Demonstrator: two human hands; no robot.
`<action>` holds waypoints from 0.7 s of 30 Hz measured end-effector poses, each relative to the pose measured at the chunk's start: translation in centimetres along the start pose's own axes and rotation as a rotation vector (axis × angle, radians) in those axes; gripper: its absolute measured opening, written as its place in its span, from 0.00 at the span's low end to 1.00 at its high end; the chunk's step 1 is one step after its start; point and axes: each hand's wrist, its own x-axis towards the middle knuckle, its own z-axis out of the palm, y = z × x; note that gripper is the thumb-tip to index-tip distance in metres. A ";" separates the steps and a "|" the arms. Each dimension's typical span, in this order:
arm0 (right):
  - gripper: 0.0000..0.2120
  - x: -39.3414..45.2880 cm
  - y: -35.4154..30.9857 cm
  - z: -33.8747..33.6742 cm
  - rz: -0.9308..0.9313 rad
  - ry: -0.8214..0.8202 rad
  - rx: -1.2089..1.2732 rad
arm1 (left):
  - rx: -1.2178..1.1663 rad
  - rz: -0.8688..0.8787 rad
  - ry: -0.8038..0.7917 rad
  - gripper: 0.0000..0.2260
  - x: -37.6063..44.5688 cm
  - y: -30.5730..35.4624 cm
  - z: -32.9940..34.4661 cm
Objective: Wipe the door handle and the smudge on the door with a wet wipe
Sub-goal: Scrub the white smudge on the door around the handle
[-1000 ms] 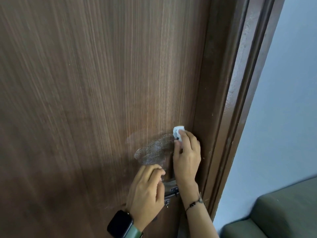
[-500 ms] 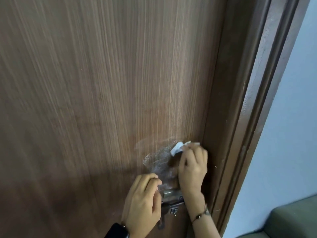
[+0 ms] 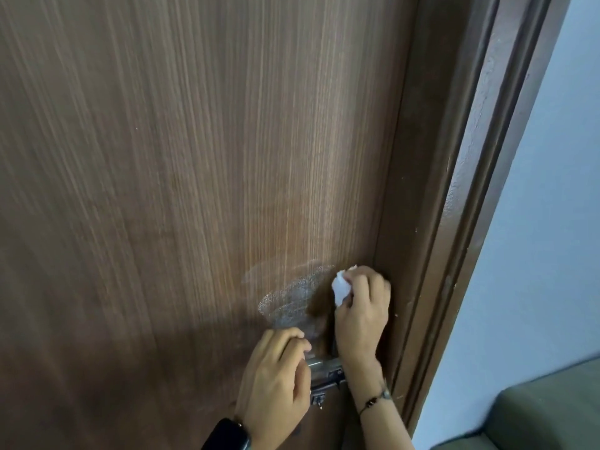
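Observation:
A brown wood-grain door fills most of the view. A whitish smudge with a wet sheen lies on it just above the handle. My right hand holds a crumpled white wet wipe under its fingers and presses it against the door at the smudge's right edge. My left hand grips the metal door handle, which it mostly hides; a small key or latch piece shows below. A dark watch sits on my left wrist.
The dark brown door frame runs down the right side of the door. Beyond it is a pale blue wall. A grey-green cushioned seat sits at the lower right corner.
My right hand and the wipe slid slightly down and right along the smudge's edge. The view shifted, so the door frame sits further right. My left hand stayed on the handle.

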 end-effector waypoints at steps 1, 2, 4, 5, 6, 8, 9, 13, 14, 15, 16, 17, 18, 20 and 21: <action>0.05 -1.2 0.0 0.3 -0.010 -0.001 -0.013 | 0.001 -0.003 -0.001 0.08 -0.1 -0.1 0.0; 0.04 -2.3 0.1 0.4 -0.044 -0.014 -0.019 | 0.001 -0.004 -0.001 0.08 -0.1 -0.2 -0.1; 0.04 -3.1 0.6 0.0 -0.134 -0.091 -0.013 | 0.007 -0.003 0.005 0.08 0.0 -0.4 -0.2; 0.05 -2.7 0.9 -0.3 -0.147 -0.120 0.003 | 0.018 -0.003 0.008 0.08 0.1 -0.5 -0.3; 0.07 -1.9 1.0 -0.8 -0.137 -0.118 0.030 | 0.029 -0.005 0.013 0.08 0.3 -0.5 -0.4; 0.08 0.5 0.6 -1.6 -0.090 -0.035 0.095 | 0.033 -0.009 0.025 0.09 1.0 -0.4 -0.5; 0.08 1.7 0.3 -1.7 -0.071 0.008 0.117 | 0.036 -0.008 0.030 0.09 1.3 -0.2 -0.5; 0.08 1.5 -1.8 -0.4 -0.135 -0.001 0.069 | 0.047 -0.004 0.056 0.09 2.1 -0.3 -0.6; 0.07 0.0 -1.9 -0.1 -0.191 -0.042 0.036 | 0.041 -0.010 0.065 0.09 2.1 -0.4 -0.7; 0.06 -1.6 -1.8 0.0 -0.255 -0.104 0.021 | 0.036 -0.017 0.072 0.09 2.1 -0.5 -0.7; 0.05 -3.0 -1.5 -0.3 -0.308 -0.176 0.019 | 0.037 -0.021 0.077 0.09 2.1 -0.7 -0.8; 0.06 -3.8 -1.1 -0.7 -0.338 -0.238 0.026 | 0.042 -0.023 0.078 0.09 2.0 -0.8 -0.8; 0.06 -3.8 -0.8 -1.0 -0.342 -0.270 0.037 | 0.049 -0.025 0.076 0.09 2.0 -0.8 -0.8; 0.05 -2.2 -0.6 -1.3 -0.277 -0.204 0.081 | 0.053 -0.033 0.073 0.10 2.0 -0.9 -0.9; 0.05 -0.8 -0.9 -1.3 -0.235 -0.139 0.097 | 0.055 -0.038 0.075 0.10 2.0 -0.9 -1.0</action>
